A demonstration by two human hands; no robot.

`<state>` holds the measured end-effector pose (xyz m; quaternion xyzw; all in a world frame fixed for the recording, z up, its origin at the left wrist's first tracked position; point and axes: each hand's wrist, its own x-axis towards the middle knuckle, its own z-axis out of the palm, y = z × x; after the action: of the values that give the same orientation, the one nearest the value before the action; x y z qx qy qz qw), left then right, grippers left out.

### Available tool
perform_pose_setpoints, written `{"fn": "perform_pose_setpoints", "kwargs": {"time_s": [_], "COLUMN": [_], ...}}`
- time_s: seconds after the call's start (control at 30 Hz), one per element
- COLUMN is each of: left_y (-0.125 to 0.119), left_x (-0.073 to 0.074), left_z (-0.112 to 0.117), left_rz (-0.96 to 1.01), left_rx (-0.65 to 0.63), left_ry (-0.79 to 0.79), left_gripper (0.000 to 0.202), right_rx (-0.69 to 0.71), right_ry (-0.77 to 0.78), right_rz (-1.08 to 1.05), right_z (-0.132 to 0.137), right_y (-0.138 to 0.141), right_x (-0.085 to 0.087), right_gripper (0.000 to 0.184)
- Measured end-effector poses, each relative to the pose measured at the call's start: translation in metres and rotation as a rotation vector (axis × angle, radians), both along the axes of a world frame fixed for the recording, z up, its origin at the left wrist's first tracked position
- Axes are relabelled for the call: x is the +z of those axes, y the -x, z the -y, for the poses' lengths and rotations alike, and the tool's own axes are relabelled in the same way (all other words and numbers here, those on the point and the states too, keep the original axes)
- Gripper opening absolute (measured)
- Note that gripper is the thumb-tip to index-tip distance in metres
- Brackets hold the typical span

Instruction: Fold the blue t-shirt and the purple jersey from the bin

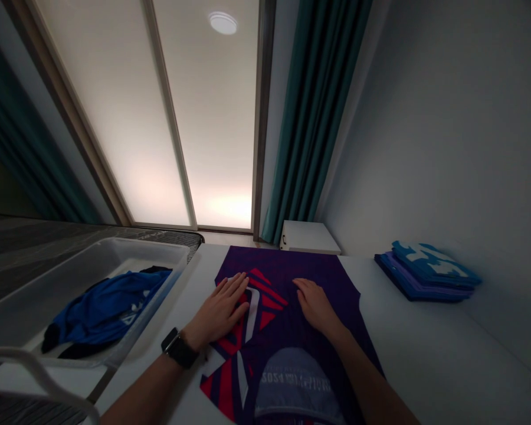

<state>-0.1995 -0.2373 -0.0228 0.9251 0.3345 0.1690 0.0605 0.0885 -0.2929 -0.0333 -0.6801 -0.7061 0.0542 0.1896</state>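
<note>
A dark purple shirt with red and white stripes lies spread on the white table. Its lower part shows a grey panel with "2024" printed on it. My left hand, with a black watch on the wrist, rests flat on the striped side, fingers stretched out. On the plain purple part to the right lies my right hand, its fingers extended and somewhat together, touching the cloth. Neither hand grips anything.
A stack of folded blue and purple clothes sits at the table's right, by the wall. At left, a translucent plastic bin holds a blue garment. Beyond the table stands a white cabinet below teal curtains.
</note>
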Motion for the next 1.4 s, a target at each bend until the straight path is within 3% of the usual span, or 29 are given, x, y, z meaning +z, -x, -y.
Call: {"fn": "perform_pose_setpoints", "kwargs": {"time_s": [0.13, 0.23, 0.33, 0.57, 0.77, 1.23, 1.4], "left_y": [-0.008, -0.014, -0.017, -0.013, 0.016, 0.014, 0.013], "left_x": [-0.001, -0.008, -0.016, -0.023, -0.028, -0.026, -0.023], "left_z": [0.008, 0.013, 0.015, 0.008, -0.017, -0.019, -0.018], "left_rz": [-0.043, -0.063, -0.07, -0.057, -0.101, -0.133, -0.167], "left_rx": [-0.039, -0.034, -0.045, -0.008, 0.219, 0.233, 0.255], "left_ry": [-0.018, -0.016, -0.008, -0.032, -0.001, 0.054, 0.054], "left_gripper": [0.06, 0.062, 0.062, 0.059, 0.058, 0.062, 0.061], "right_rx": [0.144, 0.297, 0.364, 0.363, 0.372, 0.286, 0.351], "right_ry": [0.019, 0.041, 0.075, 0.149, 0.2, 0.098, 0.106], "right_rz": [0.084, 0.136, 0.146, 0.118, 0.098, 0.083, 0.152], "right_z": [0.006, 0.014, 0.019, 0.023, 0.023, 0.015, 0.003], "right_y": [0.014, 0.032, 0.045, 0.048, 0.048, 0.056, 0.069], "right_x": [0.001, 0.005, 0.006, 0.001, 0.007, 0.01, 0.003], "right_gripper": [0.048, 0.052, 0.056, 0.057, 0.057, 0.056, 0.058]}}
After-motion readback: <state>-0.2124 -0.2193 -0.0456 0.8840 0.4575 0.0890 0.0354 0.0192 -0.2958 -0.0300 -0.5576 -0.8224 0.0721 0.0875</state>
